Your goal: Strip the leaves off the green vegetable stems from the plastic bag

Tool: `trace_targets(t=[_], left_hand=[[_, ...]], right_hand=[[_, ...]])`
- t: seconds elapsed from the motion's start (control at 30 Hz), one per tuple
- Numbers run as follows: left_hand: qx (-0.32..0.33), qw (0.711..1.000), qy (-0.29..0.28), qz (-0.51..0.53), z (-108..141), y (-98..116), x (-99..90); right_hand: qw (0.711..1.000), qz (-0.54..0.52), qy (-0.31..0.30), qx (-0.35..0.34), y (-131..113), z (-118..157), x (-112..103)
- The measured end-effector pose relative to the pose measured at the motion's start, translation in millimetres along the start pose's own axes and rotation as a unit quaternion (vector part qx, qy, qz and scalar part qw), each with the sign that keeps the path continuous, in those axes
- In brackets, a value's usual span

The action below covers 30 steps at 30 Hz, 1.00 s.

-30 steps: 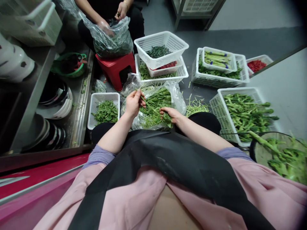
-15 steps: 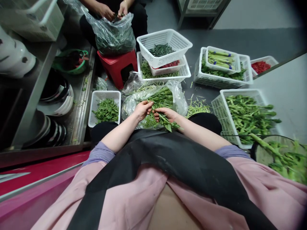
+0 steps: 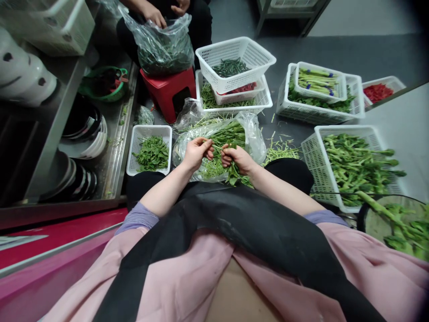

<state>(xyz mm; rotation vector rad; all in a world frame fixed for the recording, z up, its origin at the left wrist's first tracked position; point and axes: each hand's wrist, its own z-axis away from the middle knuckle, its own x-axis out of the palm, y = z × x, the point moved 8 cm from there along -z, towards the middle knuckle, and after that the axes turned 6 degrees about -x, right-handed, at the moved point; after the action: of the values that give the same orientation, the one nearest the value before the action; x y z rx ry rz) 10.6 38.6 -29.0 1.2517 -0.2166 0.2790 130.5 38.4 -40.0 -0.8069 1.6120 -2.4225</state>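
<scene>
My right hand (image 3: pixel 238 159) is closed round a small bunch of leafy greens (image 3: pixel 237 178), whose leaves hang below the fist toward my lap. A short gap to the left, my left hand (image 3: pixel 198 153) has its fingers pinched together; whatever is between them is too small to make out. Both hands hover over an open clear plastic bag (image 3: pixel 254 134) on the floor. Long-stemmed greens (image 3: pixel 231 133) lie in that bag, with loose stem pieces nearer me. Left of the bag, a small white basket (image 3: pixel 130 152) holds picked leaves (image 3: pixel 152 153).
Cut stems (image 3: pixel 283 152) are heaped right of the bag. A basket of thick green stalks (image 3: pixel 360 161) stands at the right. Stacked white baskets (image 3: pixel 258 71) and a red stool (image 3: pixel 161 96) are ahead. A co-worker's hand (image 3: pixel 154 14) reaches into a bag (image 3: pixel 166 49). Metal shelving (image 3: pixel 114 174) borders the left.
My hands have moved apart; they were together on the greens before. The bunch now hangs from my right hand. The co-worker's hands have separated, and the view has shifted slightly.
</scene>
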Motion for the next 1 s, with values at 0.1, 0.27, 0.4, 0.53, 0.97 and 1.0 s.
trace_targets(t=[0.1, 0.27, 0.4, 0.53, 0.97, 1.0], left_hand=[[-0.02, 0.999, -0.011, 0.023, 0.3, -10.0, 5.7], [0.04, 0.999, 0.023, -0.004, 3.1, -6.9, 4.4], [0.08, 0.99, 0.116, -0.001, -5.6, 7.0, -29.4], [-0.016, 0.965, 0.121, -0.231, -25.0, -26.8, -40.1], [-0.106, 0.751, -0.14, -0.636, -14.3, -89.3, 0.4], [-0.118, 0.742, -0.149, -0.643, -14.0, -87.4, 0.5]], right_hand=[[0.995, 0.042, 0.056, -0.065, -14.9, -1.1, -9.8], [0.922, 0.338, 0.141, -0.126, -27.8, -8.0, -34.5], [0.854, 0.455, 0.194, -0.162, -46.1, -6.5, -68.4], [0.913, 0.287, 0.227, -0.183, -66.9, -29.2, -83.4], [0.974, 0.214, -0.066, 0.046, 20.2, -200.0, 188.6], [0.967, 0.245, -0.071, 0.016, 16.5, -203.4, 191.5]])
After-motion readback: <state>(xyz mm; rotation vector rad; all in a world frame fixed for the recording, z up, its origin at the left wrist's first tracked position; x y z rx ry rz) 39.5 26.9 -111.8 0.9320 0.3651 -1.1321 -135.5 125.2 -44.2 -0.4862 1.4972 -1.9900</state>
